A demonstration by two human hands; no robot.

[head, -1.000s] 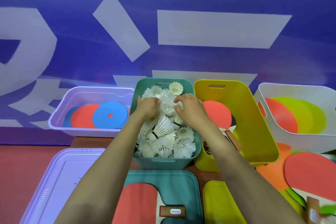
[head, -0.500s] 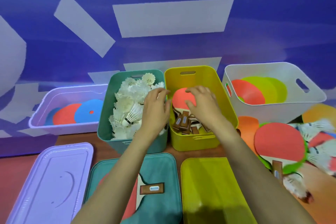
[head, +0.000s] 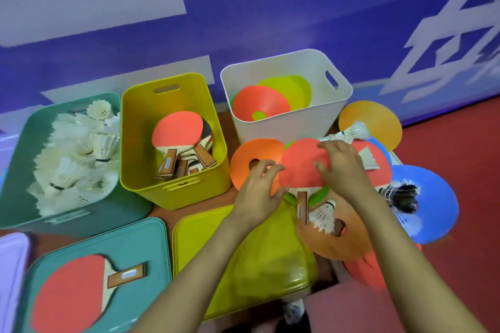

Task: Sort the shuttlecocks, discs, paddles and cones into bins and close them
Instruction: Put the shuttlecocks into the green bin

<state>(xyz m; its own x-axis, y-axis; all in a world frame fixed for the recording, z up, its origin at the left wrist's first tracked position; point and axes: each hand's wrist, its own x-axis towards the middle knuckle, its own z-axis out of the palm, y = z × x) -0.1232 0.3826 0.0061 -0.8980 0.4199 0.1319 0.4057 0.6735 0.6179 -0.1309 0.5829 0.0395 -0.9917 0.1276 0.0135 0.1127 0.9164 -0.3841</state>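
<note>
The yellow bin (head: 176, 194), white bin (head: 284, 130), teal bin (head: 113, 211) and yellow lid (head: 270, 259) look like smooth plastic with a soft sheen. The paddle (head: 300, 167) has a matt red face and a pale wooden handle. The shuttlecocks (head: 78, 159) look white and matt.

body: two arms | left hand (head: 257, 192): bare | right hand (head: 343, 167): bare | forearms (head: 194, 273): uncovered to frame edge
</note>
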